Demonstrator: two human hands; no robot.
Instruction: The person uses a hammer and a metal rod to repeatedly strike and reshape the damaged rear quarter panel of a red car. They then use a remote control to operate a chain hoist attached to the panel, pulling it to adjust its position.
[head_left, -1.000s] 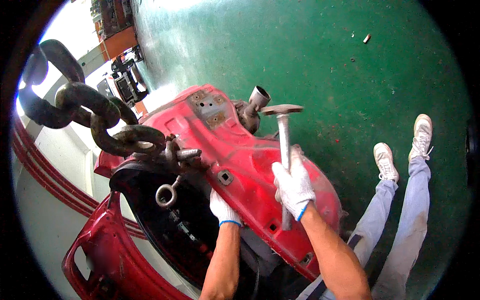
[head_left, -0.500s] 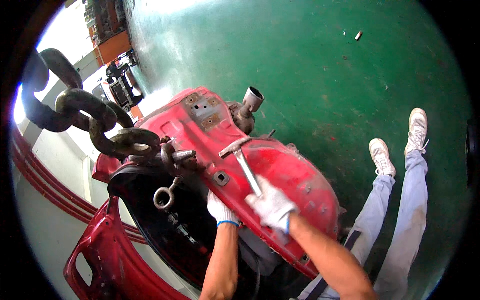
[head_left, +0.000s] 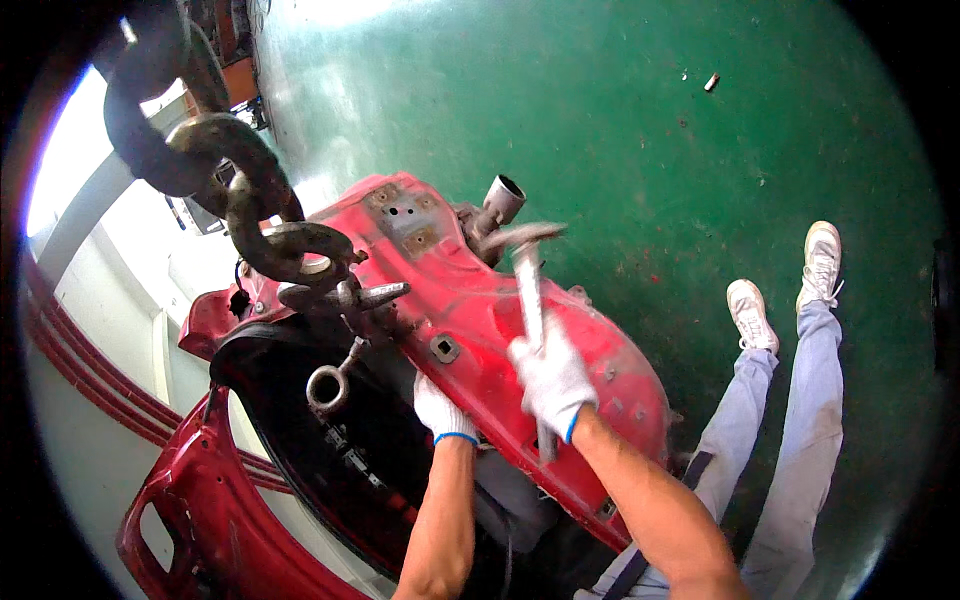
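My right hand [head_left: 555, 378], in a white knit glove, is closed around the handle of a metal hammer [head_left: 530, 295]. The hammer's blurred head is raised above a red car body panel [head_left: 470, 290], and its handle end shows below the glove. My left hand [head_left: 441, 410], gloved the same way, reaches into the dark opening along the panel's near-left edge. That edge hides its fingers. Beside it, a metal eye ring [head_left: 326, 390] hangs in the opening, close to a clamp-like metal pin [head_left: 380, 296] at the panel's edge.
A heavy, rusty chain [head_left: 215, 150] hangs at upper left, close to the camera. Behind the panel stands a metal pipe socket [head_left: 506, 195]. A second red body part [head_left: 225, 500] lies at lower left. Green floor [head_left: 640, 150] and two legs in pale trousers [head_left: 800, 400] are to the right.
The hammer has risen off the panel and swung right and away, with my right hand shifting slightly right and up. The chain has swung right. My left hand has barely moved.
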